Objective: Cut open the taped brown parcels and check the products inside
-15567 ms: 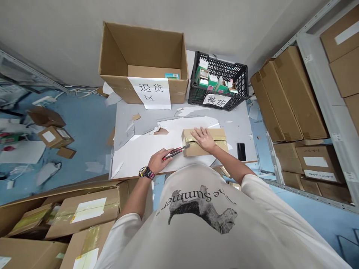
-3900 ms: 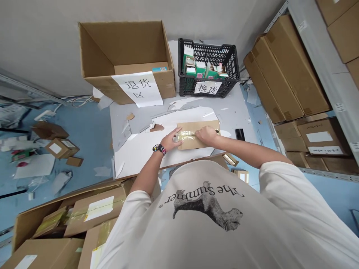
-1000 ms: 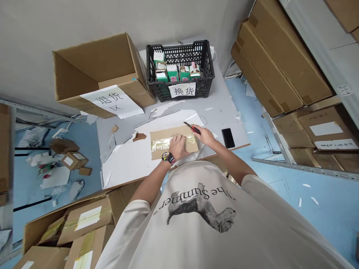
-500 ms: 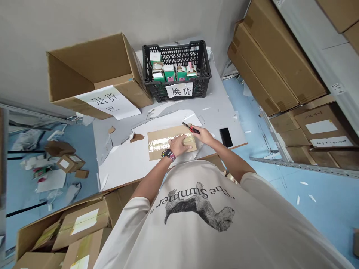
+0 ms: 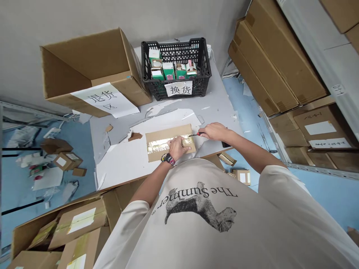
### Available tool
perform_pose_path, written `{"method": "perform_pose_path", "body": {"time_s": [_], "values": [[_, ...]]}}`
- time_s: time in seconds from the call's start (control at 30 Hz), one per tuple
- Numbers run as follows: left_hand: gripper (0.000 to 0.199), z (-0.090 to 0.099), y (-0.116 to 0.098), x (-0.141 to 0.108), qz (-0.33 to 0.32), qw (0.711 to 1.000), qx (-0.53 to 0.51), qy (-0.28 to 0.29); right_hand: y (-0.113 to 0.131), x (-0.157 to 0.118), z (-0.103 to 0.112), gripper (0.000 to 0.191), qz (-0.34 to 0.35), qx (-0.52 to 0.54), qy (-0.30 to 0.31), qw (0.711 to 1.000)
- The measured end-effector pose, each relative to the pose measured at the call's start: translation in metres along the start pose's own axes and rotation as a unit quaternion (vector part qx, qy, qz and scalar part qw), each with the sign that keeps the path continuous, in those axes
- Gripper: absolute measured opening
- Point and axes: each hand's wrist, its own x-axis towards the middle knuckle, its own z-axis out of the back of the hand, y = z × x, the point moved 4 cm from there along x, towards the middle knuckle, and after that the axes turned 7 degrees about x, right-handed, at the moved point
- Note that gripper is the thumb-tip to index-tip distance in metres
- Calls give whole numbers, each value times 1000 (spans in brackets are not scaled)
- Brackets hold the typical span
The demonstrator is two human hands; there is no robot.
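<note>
The left hand [image 5: 177,147], fingers open, presses flat on a taped cardboard parcel [image 5: 168,131] lying on a white sheet [image 5: 120,164]; the right hand [image 5: 214,131] closes around a utility knife [image 5: 197,133], tip at the parcel's right edge (a firm palm stops sliding).

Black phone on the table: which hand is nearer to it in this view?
The right hand is nearer, its forearm passing over the phone. The left hand is farther away, to the phone's left, resting on the taped cardboard parcel.

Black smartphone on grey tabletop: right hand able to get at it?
Probably yes: the phone lies just past the right hand, partly under its own forearm, nothing else between; the red-handled utility knife occupies that hand.
</note>
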Motion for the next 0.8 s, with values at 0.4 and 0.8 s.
{"method": "perform_pose_path", "body": {"time_s": [0.4, 0.8], "values": [[47, -2, 4, -2, 6, 999, -20, -28, 38, 18, 19, 37, 36, -100, 55, 993], [43, -2, -2, -3, -8, 999, -22, -29, 29, 22, 20, 42, 55, -122, 82, 988]]}}
